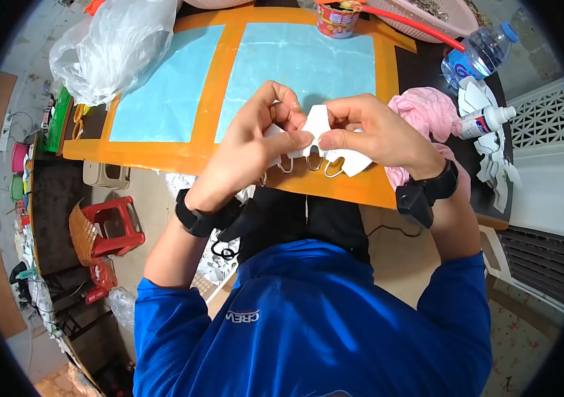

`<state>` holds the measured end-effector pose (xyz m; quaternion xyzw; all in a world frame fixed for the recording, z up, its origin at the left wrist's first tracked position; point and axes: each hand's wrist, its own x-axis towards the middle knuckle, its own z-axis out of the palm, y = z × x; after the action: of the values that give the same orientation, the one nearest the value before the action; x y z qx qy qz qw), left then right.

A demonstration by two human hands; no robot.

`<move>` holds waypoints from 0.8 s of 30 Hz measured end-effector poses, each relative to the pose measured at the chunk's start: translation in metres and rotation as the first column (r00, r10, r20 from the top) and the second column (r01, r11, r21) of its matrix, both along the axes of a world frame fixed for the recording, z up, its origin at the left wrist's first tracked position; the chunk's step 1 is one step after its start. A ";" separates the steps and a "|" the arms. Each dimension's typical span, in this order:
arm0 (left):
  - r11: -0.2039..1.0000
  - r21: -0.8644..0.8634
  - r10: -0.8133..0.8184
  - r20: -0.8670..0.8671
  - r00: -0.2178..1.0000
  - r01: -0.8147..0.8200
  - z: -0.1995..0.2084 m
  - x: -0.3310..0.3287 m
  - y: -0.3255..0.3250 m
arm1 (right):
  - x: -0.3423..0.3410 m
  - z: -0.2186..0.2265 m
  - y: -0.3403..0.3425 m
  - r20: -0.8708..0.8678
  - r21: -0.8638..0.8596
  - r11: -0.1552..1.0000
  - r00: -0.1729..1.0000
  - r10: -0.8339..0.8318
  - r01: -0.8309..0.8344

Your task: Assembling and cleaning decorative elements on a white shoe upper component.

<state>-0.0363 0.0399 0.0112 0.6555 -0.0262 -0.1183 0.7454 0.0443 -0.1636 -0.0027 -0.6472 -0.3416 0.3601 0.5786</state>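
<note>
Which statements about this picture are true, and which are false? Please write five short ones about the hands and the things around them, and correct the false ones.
1. The left hand and the right hand both hold the white piece. True.
2. The red stool is on the right side of the picture. False: it is on the left side.
3. The blue-capped bottle is to the right of the plastic bag. True.
4. The pink cloth lies nearer to the left hand. False: it lies nearer to the right hand.
5. The shirt is green. False: it is blue.
</note>
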 end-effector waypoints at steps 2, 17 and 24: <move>0.971 -0.240 -0.028 -0.111 0.993 0.001 -0.003 0.003 0.002 | -0.002 0.005 -0.001 0.001 0.032 0.999 1.000 0.026 -0.026; 0.976 -0.218 -0.047 -0.085 0.995 0.028 -0.005 0.009 0.005 | 0.002 0.016 -0.008 -0.168 0.023 0.998 0.984 -0.056 0.061; 0.978 -0.201 -0.077 -0.081 0.994 0.059 -0.004 0.008 0.004 | 0.003 0.009 -0.006 0.113 0.010 0.999 0.993 -0.041 0.040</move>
<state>-0.0278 0.0439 0.0071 0.5710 -0.0274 -0.1693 0.8028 0.0473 -0.1700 0.0059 -0.6710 -0.3620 0.3097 0.5682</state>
